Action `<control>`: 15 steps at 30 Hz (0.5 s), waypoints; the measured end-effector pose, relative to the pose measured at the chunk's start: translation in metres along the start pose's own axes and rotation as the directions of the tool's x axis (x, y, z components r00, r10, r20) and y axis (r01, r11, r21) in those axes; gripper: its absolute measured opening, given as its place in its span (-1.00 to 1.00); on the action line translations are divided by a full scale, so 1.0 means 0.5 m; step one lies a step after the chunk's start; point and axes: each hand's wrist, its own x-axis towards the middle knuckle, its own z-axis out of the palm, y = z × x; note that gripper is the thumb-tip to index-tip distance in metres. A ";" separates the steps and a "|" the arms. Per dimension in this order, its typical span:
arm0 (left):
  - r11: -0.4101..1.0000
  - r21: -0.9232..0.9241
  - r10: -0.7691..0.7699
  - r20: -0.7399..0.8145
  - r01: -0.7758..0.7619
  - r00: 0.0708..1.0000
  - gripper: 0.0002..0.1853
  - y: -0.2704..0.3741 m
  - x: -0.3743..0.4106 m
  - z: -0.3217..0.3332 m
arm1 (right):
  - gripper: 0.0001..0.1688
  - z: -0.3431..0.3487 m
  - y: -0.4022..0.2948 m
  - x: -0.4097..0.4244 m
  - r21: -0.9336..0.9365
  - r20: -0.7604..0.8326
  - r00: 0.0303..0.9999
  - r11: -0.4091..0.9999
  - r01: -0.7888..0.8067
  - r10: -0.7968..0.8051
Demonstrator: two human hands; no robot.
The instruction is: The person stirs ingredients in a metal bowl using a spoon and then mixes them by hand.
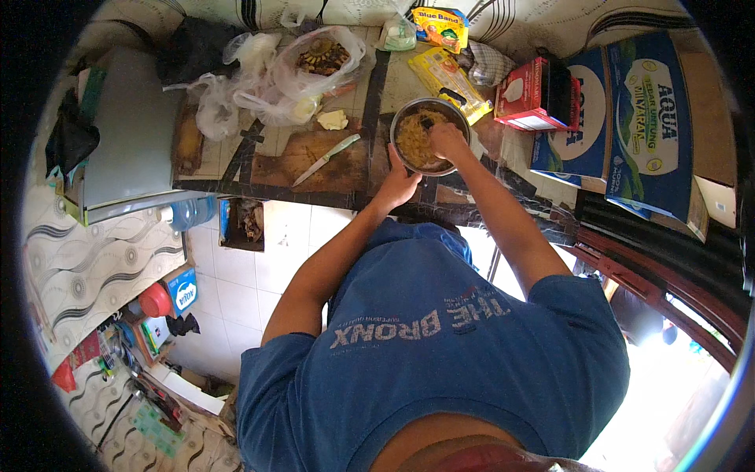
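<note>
A round metal bowl (439,171) stands near the front edge of the worktop, holding a yellowish, shredded-looking mixture (413,138). Against its front left side, my left hand (398,187) grips the outer wall with the fingers spread along it. My right hand (448,141) reaches inside from the right, fingers down in the mixture. Something dark shows beside those fingertips, too unclear to name. Left of the bowl, a knife (326,160) with a pale green handle rests on a worn wooden cutting board (277,162). A pale yellow lump (332,120) sits just behind the board.
Plastic bags (259,88), one with dark food (323,57), crowd the back left. Behind the bowl lie a yellow packet (451,82) and a Blue Band pouch (440,28). To the right stand a red box (522,97) and blue Aqua cartons (649,118). A grey cabinet (130,130) bounds the left.
</note>
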 end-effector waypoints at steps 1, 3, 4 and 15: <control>0.999 -0.029 -0.012 0.011 0.012 1.000 0.10 -0.003 0.001 0.001 | -0.76 0.002 -0.004 -0.003 0.019 -0.011 0.999 0.999 -0.043 0.043; 0.998 -0.042 -0.035 0.037 0.037 0.999 0.09 0.003 0.005 0.001 | -0.72 -0.003 -0.015 -0.005 0.063 -0.034 0.991 0.989 -0.131 0.133; 0.999 -0.026 -0.047 0.051 0.048 0.998 0.08 0.010 0.006 0.000 | -0.72 -0.008 -0.013 -0.007 0.047 0.017 0.993 0.992 -0.118 0.118; 0.996 -0.070 -0.042 0.054 0.046 0.998 0.09 0.018 0.007 -0.003 | -0.72 -0.005 -0.010 -0.009 0.111 -0.020 0.991 0.985 -0.130 0.133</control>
